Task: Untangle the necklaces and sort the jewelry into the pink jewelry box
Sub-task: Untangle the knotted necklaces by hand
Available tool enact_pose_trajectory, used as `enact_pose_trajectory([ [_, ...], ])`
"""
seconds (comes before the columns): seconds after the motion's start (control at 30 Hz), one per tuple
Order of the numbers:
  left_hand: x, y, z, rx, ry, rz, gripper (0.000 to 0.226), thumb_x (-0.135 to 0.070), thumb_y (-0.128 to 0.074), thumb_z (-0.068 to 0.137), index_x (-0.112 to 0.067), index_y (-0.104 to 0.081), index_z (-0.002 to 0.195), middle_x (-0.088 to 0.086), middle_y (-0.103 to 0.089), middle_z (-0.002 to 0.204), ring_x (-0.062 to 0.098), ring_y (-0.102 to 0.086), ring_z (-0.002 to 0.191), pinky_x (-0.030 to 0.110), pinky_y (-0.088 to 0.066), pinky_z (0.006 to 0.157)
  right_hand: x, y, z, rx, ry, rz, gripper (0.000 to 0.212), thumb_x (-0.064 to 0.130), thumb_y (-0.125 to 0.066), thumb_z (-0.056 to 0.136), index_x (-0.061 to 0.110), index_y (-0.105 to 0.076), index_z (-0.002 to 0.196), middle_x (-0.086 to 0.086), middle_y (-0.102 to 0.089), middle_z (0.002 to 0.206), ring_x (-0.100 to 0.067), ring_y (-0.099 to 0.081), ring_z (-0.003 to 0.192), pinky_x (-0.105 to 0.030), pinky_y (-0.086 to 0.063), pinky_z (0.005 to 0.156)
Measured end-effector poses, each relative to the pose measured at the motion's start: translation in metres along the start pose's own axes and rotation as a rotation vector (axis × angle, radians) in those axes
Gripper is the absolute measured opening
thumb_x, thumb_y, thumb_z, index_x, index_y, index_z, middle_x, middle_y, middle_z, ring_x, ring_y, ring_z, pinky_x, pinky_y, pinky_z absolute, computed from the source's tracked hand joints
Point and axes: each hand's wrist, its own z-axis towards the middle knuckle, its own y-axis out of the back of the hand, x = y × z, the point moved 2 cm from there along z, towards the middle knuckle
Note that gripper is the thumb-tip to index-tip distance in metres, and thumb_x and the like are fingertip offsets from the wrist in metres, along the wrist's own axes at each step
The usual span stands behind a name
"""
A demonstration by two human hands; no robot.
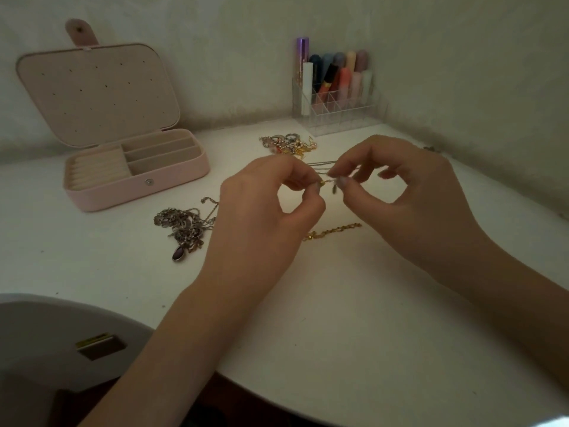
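While I work above the middle of the white table (338, 303), my left hand (264, 217) and right hand (409, 198) each pinch a thin silver chain (321, 167) between thumb and forefinger, fingers clamped on it. Its visible strands run roughly left to right and a little toward the far side, and where my fingertips meet it is too fine and blurred to read. Far left stands the pink jewelry box (135, 177), lid upright, compartments facing me. Near my left hand lies a tangled heap of silver necklaces (184, 226) with a dark purple stone at its near end; my hand covers its right edge. A gold chain (334, 231) lies between my hands, its left end hidden. Farther off sit a pile of small jewelry (288, 144) and a clear organizer (338, 109) of tubes.
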Motion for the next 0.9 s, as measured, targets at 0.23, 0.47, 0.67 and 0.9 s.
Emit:
enact_pose_trajectory([
  [0.23, 0.0017, -0.0041, 0.0016, 0.047, -0.046, 0.056, 0.007, -0.021, -0.059, 0.085, -0.022, -0.065, 0.084, -0.024, -0.054, 0.075, -0.008, -0.053, 0.079, 0.001, -0.034, 0.069, -0.0008, -0.0018, 0.0, -0.022, 0.125, -0.091, 0.011, 0.023, -0.064, 0.084, 0.023, -0.072, 0.091, 0.022, -0.06, 0.08, -0.007, -0.056, 0.079, -0.017, -0.042, 0.074],
  [0.47, 0.002, -0.0081, 0.0013, 0.059, -0.056, 0.101, 0.01, -0.023, -0.057, 0.083, -0.018, -0.065, 0.082, -0.015, -0.056, 0.073, 0.002, -0.053, 0.075, 0.009, -0.036, 0.069, -0.0029, -0.0028, -0.0012, -0.04, 0.142, -0.23, 0.016, 0.032, -0.056, 0.08, 0.022, -0.068, 0.081, 0.018, -0.055, 0.074, -0.003, -0.047, 0.074, -0.039, -0.043, 0.075],
  [0.67, 0.0013, -0.0083, 0.0013, 0.057, -0.068, 0.12, 0.008, -0.022, -0.055, 0.082, -0.018, -0.061, 0.082, -0.016, -0.051, 0.078, 0.004, -0.048, 0.081, 0.015, -0.036, 0.073, -0.0018, -0.0035, -0.0001, 0.019, 0.134, -0.242, 0.013, 0.038, -0.055, 0.079, 0.027, -0.06, 0.083, 0.027, -0.051, 0.077, -0.004, -0.05, 0.075, -0.04, -0.043, 0.078],
  [0.9, 0.0018, -0.009, 0.0007, 0.058, -0.097, 0.124, 0.006, -0.02, -0.057, 0.08, -0.016, -0.061, 0.081, -0.013, -0.053, 0.079, 0.008, -0.051, 0.08, 0.026, -0.04, 0.073, -0.002, -0.0051, -0.0007, 0.036, 0.13, -0.21, 0.009, 0.038, -0.054, 0.079, 0.03, -0.058, 0.081, 0.028, -0.051, 0.074, 0.0, -0.05, 0.076, -0.038, -0.042, 0.08],
])
